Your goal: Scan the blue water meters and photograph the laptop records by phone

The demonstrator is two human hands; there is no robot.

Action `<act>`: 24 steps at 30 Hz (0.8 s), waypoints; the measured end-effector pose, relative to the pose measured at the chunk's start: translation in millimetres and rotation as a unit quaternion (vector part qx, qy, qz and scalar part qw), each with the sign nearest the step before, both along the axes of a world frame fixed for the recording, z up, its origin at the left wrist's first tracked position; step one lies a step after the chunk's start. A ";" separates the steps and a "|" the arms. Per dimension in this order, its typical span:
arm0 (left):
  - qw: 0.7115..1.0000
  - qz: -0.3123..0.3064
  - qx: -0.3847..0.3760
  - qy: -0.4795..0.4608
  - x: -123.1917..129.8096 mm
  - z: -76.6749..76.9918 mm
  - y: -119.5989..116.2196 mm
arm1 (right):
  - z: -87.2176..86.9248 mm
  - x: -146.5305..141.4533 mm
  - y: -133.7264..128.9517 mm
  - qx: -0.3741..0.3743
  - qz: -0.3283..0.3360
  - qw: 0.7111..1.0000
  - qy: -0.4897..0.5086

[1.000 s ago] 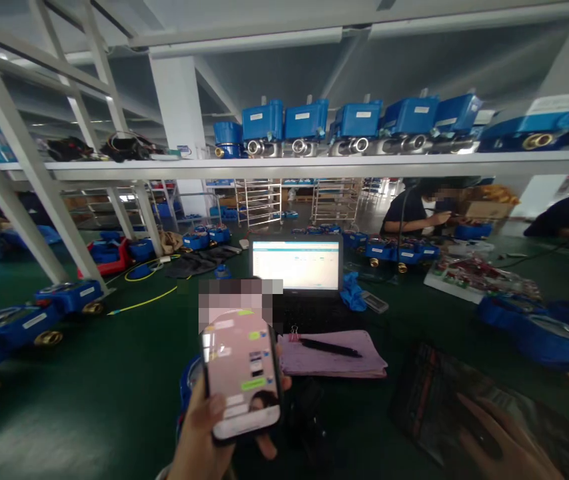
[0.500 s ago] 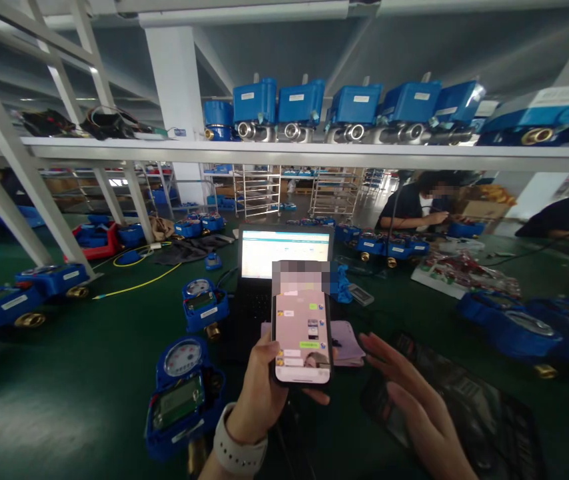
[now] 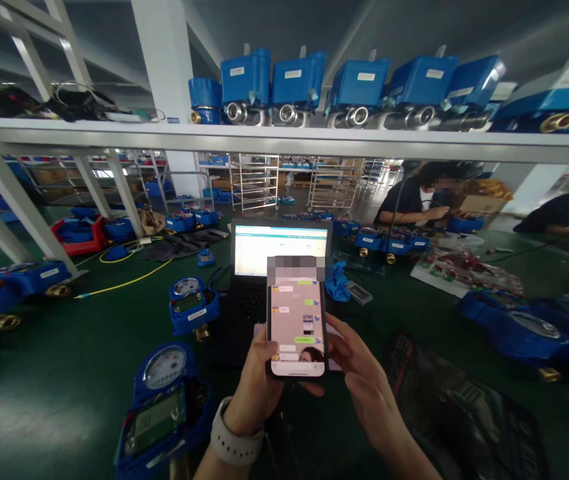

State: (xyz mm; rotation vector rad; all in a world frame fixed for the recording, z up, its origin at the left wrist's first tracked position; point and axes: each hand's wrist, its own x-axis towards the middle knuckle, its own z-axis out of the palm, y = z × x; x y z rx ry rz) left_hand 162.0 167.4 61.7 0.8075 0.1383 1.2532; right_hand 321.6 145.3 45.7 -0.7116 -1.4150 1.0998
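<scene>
Both hands raised together at centre, palms turned inward.
Left hand (image 3: 257, 383): fingers curled in a grip, band on wrist. Right hand (image 3: 362, 377): fingers loosely bent, alongside the left.

the left hand (image 3: 254, 383) and the right hand (image 3: 364, 380) are both bare, with no gloves and no rings that can be seen. on the left wrist there is 1 watch band (image 3: 234, 443), light grey or off-white, wide and smooth, with a matte surface; it goes around the wrist and its face is not visible. both forearms are uncovered up to the lower edge of the picture, so no sleeve shows.
</scene>
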 end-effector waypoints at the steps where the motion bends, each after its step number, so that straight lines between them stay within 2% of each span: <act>1: 1.000 -0.004 0.004 0.003 0.0 -1.9 2.6 | -3.8 2.9 1.6 -0.003 -0.002 1.000 0.004; 5: 1.000 0.010 -0.010 0.028 0.8 -6.6 17.2 | -25.1 15.2 9.6 0.004 -0.044 0.999 0.004; 8: 0.997 0.040 -0.031 0.066 3.7 -4.3 30.4 | -41.6 20.6 16.0 0.012 -0.072 0.997 -0.003; 14: 0.994 0.052 -0.056 0.081 11.8 0.7 49.7 | -63.3 19.1 24.8 0.010 -0.111 0.994 0.003; 18: 0.989 0.063 -0.071 0.114 12.9 -1.8 58.1 | -71.9 22.2 23.2 -0.015 -0.094 0.995 -0.015; 24: 0.995 0.033 -0.010 0.096 12.7 -6.0 72.8 | -81.2 26.1 12.4 -0.093 -0.081 0.992 0.024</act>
